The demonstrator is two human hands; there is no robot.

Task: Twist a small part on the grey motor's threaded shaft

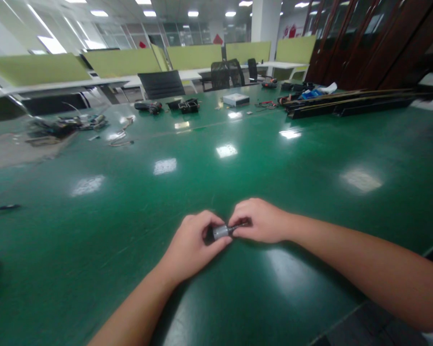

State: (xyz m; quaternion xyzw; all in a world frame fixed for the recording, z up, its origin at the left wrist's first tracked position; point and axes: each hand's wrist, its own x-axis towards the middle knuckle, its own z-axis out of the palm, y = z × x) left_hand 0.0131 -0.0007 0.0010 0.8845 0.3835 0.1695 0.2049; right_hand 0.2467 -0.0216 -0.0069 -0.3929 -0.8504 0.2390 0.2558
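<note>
A small cylinder (221, 232) with a silver-grey band and black ends lies between my hands, just over the green table (187, 192). My left hand (193, 242) is closed round its black left end, with thumb and forefinger on either side. At the other end, my right hand (258, 221) pinches a thin dark piece (241, 225) that runs into the cylinder. Fingers cover part of both pieces, and blur hides what kind of device it is.
Tangled wires and parts (68, 125) lie at the far left. Along the back are a power drill (147, 106), a black item (183, 105) and a white box (235, 99). Long black rails (346, 103) rest at the far right. A black cable (2, 208) reaches in from the left.
</note>
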